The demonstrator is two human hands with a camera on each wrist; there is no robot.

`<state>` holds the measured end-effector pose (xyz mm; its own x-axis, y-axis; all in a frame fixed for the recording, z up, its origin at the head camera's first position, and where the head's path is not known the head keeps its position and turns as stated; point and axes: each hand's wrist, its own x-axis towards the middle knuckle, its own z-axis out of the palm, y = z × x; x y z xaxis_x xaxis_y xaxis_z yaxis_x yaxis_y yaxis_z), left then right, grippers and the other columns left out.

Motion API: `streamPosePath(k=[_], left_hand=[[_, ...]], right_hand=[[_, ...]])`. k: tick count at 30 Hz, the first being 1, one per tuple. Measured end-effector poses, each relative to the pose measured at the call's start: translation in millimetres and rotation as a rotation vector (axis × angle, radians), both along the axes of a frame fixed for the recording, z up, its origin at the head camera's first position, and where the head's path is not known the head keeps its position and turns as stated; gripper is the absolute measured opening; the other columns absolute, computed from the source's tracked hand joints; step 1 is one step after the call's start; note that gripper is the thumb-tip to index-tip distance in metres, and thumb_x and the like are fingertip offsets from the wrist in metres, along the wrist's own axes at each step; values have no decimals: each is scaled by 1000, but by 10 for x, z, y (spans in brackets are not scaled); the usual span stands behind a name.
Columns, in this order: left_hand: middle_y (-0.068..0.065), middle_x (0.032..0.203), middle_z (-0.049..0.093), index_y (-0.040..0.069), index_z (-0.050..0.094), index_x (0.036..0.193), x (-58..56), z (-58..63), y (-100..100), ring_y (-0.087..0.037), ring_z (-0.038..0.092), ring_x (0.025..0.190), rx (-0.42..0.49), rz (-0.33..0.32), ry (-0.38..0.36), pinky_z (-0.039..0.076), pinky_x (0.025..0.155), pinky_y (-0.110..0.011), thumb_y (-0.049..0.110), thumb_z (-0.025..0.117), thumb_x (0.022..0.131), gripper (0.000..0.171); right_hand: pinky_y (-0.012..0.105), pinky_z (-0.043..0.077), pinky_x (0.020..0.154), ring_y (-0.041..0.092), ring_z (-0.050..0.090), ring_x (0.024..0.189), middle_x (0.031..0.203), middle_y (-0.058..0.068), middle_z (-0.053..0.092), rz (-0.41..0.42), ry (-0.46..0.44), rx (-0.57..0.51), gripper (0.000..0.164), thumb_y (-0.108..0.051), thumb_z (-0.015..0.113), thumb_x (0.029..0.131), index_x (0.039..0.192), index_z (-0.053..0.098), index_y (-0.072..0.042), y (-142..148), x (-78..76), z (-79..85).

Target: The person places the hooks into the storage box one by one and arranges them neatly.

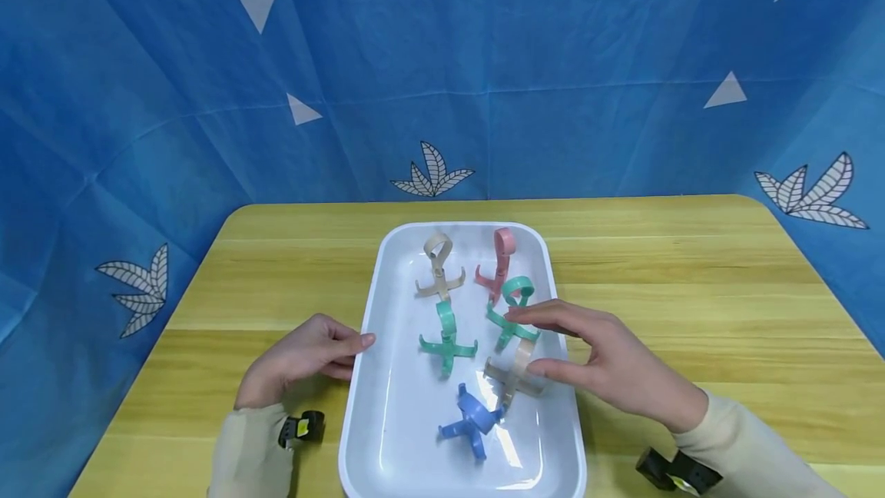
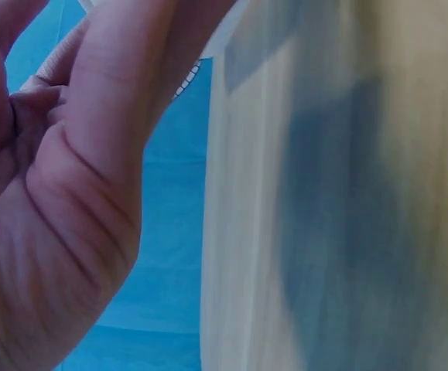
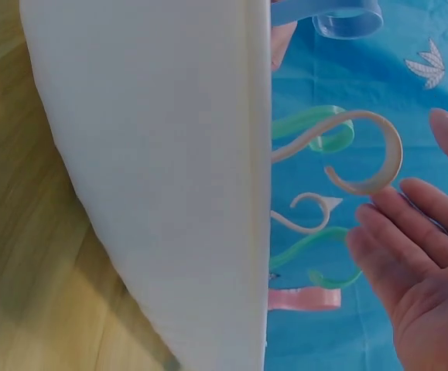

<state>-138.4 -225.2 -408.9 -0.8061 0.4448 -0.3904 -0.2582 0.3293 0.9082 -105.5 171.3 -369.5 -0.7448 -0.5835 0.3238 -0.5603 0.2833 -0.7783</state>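
Observation:
A white tray (image 1: 394, 406) holds several plastic claw-shaped hooks, each with prongs and a curled loop. My left hand (image 1: 311, 352) pinches the tray's left rim, thumb on top. Over the right side my right hand (image 1: 608, 360) hovers, thumb and fingers spread apart. Nearest to it are a beige hook (image 1: 515, 377) and a green hook (image 1: 508, 335); whether the fingertips touch either, I cannot tell. Another green hook (image 1: 447, 348) stands mid-tray, a blue hook (image 1: 472, 423) nearer me. At the far end are a second beige hook (image 1: 439, 277) and a pink hook (image 1: 502, 252).
The tray stands on a yellow wood-grain table (image 1: 664, 252). Behind and beside the table hangs a blue cloth (image 1: 553, 60) with white triangles and leaf prints. A dark wrist camera (image 1: 674, 471) sits below the right cuff, another (image 1: 304, 427) by the left.

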Motion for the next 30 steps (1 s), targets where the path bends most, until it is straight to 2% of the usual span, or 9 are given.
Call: streamPosePath(k=[8, 20, 25, 28, 30], left_hand=[[-22, 102, 70, -14, 66, 113, -5, 53, 32, -30, 71, 86, -6, -6, -4, 59, 76, -41, 25, 65, 98, 43], [-17, 100, 71, -10, 70, 110, -19, 16, 29, -28, 71, 88, -65, -46, 54, 59, 77, -40, 29, 64, 98, 41], [-17, 102, 70, -10, 69, 111, -15, -5, -43, -29, 70, 92, -58, -73, 72, 59, 78, -41, 29, 61, 100, 41], [-19, 108, 69, -11, 67, 116, -36, 37, -104, -30, 69, 95, -46, -72, 76, 57, 82, -41, 29, 57, 102, 43], [-19, 110, 68, -11, 65, 119, -60, 91, -140, -31, 68, 98, -63, -24, 100, 57, 83, -41, 30, 55, 103, 45]], right_hand=[[27, 48, 97, 15, 55, 121, 129, -8, 61, -66, 4, 45, 34, -11, 66, 96, 128, 65, -24, 99, 13, 25], [24, 49, 94, 16, 59, 116, 124, -8, 63, -156, 14, 28, 30, -6, 58, 100, 123, 67, -24, 176, 5, 33], [26, 50, 93, 15, 59, 114, 120, -11, 64, -197, -30, 29, 28, -10, 52, 104, 121, 68, -24, 222, -66, -29], [26, 51, 89, 15, 61, 110, 117, -8, 66, -248, -75, 48, 24, -16, 50, 105, 123, 67, -18, 296, -156, -80], [30, 52, 88, 17, 62, 108, 116, -4, 67, -296, -117, 83, 26, -23, 49, 106, 125, 65, -14, 364, -242, -109]])
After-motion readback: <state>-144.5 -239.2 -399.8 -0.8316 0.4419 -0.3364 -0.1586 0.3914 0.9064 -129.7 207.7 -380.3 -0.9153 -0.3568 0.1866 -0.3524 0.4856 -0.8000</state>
